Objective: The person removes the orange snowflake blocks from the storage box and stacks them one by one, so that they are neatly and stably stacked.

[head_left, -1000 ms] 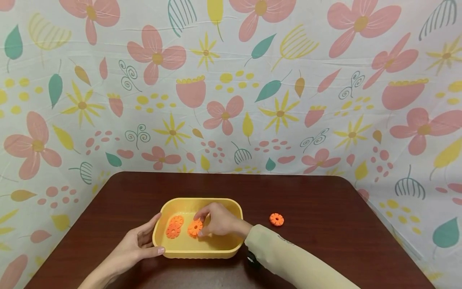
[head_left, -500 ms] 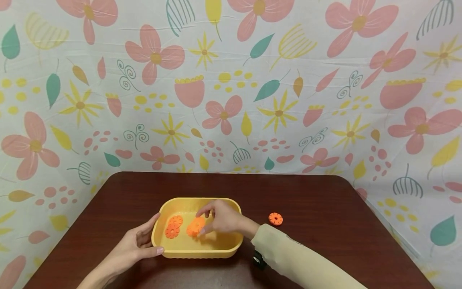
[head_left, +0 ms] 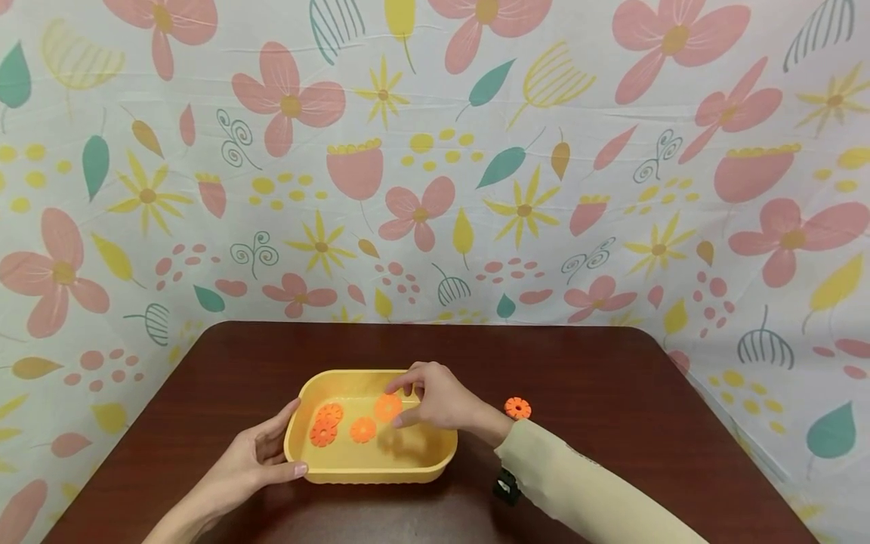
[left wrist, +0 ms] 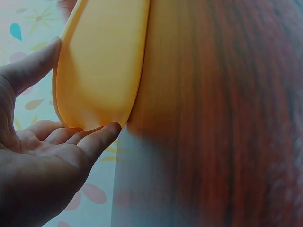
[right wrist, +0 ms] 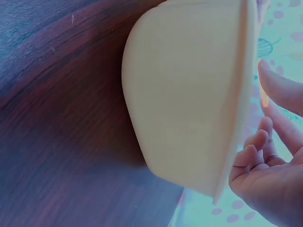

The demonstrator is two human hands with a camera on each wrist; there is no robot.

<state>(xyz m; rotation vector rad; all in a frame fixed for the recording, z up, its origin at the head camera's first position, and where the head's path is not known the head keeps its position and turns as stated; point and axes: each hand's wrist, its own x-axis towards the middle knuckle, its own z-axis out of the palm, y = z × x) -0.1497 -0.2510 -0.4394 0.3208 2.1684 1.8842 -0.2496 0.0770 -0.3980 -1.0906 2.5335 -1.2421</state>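
A yellow plastic basin (head_left: 375, 476) with rounded corners stands on the table. My left hand (head_left: 251, 465) holds its left end, thumb at the near corner and fingers along the outer wall; the left wrist view shows that hand (left wrist: 47, 161) against the basin (left wrist: 102, 61). Over the basin's right half, my right hand (head_left: 445, 400) pinches an orange notched disc (head_left: 388, 407) between thumb and index finger. In the right wrist view this disc (right wrist: 263, 94) appears edge-on above the rim. Another orange disc (head_left: 363, 430) lies mid-basin, and two overlapping discs (head_left: 323, 433) lie at its left.
One more orange notched disc (head_left: 518, 408) lies on the dark wooden table (head_left: 598, 378), right of the basin and just beyond the right forearm. A flower-printed cloth (head_left: 435, 151) hangs behind the table. A black band (head_left: 506, 486) shows under the right sleeve.
The right hand has risen and moved right with one orange disc, parting it from the disc that stays mid-basin. The left hand keeps its hold on the basin.
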